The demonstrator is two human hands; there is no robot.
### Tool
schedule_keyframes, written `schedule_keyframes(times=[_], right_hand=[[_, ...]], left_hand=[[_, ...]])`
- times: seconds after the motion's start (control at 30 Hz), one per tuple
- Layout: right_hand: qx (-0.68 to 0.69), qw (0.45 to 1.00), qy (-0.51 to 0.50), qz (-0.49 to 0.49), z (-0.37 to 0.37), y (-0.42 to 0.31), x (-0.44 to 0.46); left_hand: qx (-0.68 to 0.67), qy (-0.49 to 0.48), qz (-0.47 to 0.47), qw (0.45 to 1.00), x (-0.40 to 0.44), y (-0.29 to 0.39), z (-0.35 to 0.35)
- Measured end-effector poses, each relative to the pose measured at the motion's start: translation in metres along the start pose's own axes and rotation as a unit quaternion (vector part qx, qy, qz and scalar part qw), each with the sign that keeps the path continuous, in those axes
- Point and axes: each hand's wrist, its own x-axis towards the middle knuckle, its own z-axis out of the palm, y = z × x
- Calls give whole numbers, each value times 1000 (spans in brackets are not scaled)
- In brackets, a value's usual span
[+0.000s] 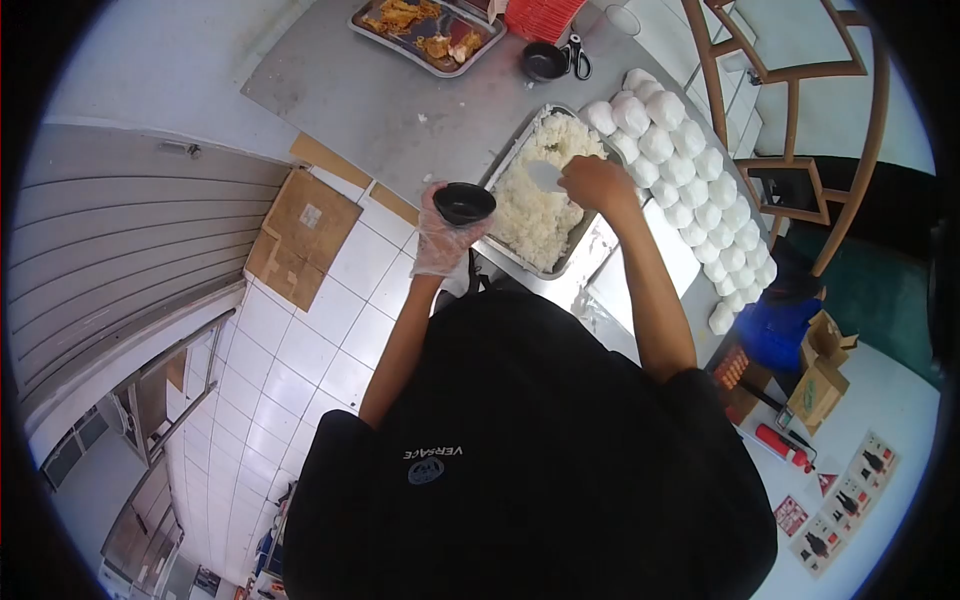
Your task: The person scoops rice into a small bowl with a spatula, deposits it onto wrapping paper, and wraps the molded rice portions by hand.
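My left hand (446, 240), in a clear plastic glove, is wrapped round a small black bowl (465, 203) beside the tray's left edge. The bowl's inside looks dark. Cooked white rice (530, 215) fills much of a rectangular metal tray (548, 272). Over the rice, my bare right hand (597, 185) is closed on the handle of a pale rice paddle (545, 176). The paddle's blade lies at the rice, near the middle of the tray. My fingers cover most of its handle.
Many white wrapped bundles (690, 180) are stacked right of the rice tray. Farther back are a tray of fried food (440, 45), a red plastic basket (540, 15), another black bowl (545, 62) and scissors (579, 58). A white board (650, 265) lies near my right forearm.
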Motion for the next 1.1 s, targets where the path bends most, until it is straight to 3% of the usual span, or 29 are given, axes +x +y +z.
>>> schedule_keyframes(times=[0.07, 0.1, 0.17, 0.23, 0.3, 0.33, 0.37, 0.47, 0.53, 0.57, 0.63, 0.67, 0.7, 0.73, 0.83, 0.9, 0.97, 1.03, 1.1], right_hand=[[-4, 1000, 31, -3, 32, -10, -11], [-12, 997, 79, -5, 47, -18, -7], [-33, 998, 48, -16, 74, -37, 4], [-29, 998, 47, -31, 65, -32, 2], [-1, 996, 85, -29, 47, -10, -13], [28, 994, 104, -27, 42, 6, -14], [30, 994, 103, 35, 23, 6, -25], [14, 994, 95, 50, 92, 37, 30], [26, 997, 40, -58, 110, 70, 49], [-21, 968, 57, -242, 122, 117, 70], [177, 984, -14, -19, 73, 107, 23], [119, 991, -26, -57, 78, 103, 26], [168, 980, 19, -109, 118, 109, 47], [185, 977, 31, -97, 121, 99, 42], [192, 977, 42, -83, 141, 72, 39], [227, 950, 177, -117, 166, 57, 35], [133, 988, 53, -52, 121, 6, -16], [65, 990, 108, -58, 139, -20, -32], [64, 985, 147, -66, 150, -11, -33]], left_hand=[[229, -58, 28, 971, -5, 28, 0], [231, -65, 28, 970, -3, 29, 2], [441, -157, 108, 877, 1, 32, 10], [474, -200, 92, 853, -1, 49, 25], [603, -223, 186, 743, 11, 39, 34], [675, -230, 143, 687, 14, 44, 44], [675, -237, 136, 686, 11, 38, 47], [760, -267, 182, 564, 18, 27, 60], [738, -275, 204, 582, 31, 24, 64], [715, -290, 214, 599, 28, 21, 61], [699, -296, 261, 596, 36, 18, 59], [713, -308, 258, 575, 37, 9, 58], [726, -318, 257, 553, 39, 3, 59], [725, -322, 261, 550, 41, 4, 60], [706, -321, 250, 580, 41, -4, 53], [681, -305, 261, 612, 53, -16, 48], [689, -319, 237, 606, 54, -7, 46], [635, -333, 263, 645, 55, -7, 39], [638, -355, 272, 627, 61, -10, 36]])
